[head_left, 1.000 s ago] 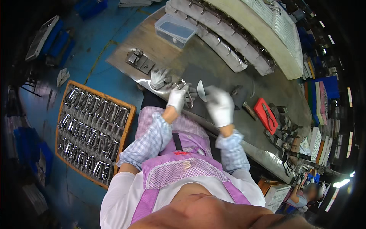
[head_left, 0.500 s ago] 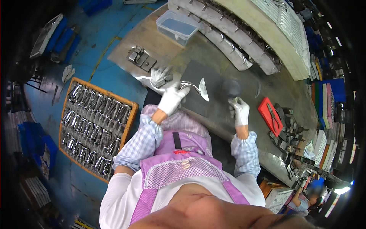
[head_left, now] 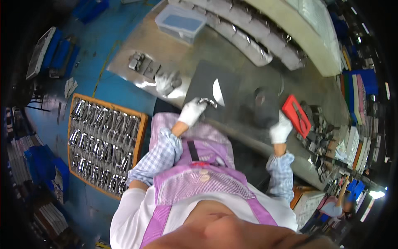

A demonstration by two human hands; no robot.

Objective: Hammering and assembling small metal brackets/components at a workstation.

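My left hand [head_left: 192, 112], in a white glove, is closed on a curved shiny metal piece [head_left: 207, 101] at the near edge of a dark square pad [head_left: 201, 81]. Just beyond that piece, a bright half-moon-shaped piece [head_left: 218, 92] lies on the pad. To the right, my white-gloved right hand [head_left: 281, 129] is closed at the near end of a dark, round-headed tool [head_left: 265, 110]. Motion blurs this tool, so its exact kind does not show. A crumpled grey-white glove [head_left: 168, 83] rests beyond my left hand.
A metal fixture [head_left: 144, 66] and a clear plastic box [head_left: 181, 23] stand on the worktable [head_left: 236, 74]. Pliers [head_left: 304, 120] lie in a red tray [head_left: 293, 108] beside several metal blocks. Left of me, a wooden-framed rack [head_left: 143, 137] holds several metal pieces. Another person [head_left: 333, 207] works at far right.
My right hand has moved right with the dark tool, closer to the red tray. My left hand keeps the metal piece, drawn slightly nearer the pad. The whole view has shifted a little.
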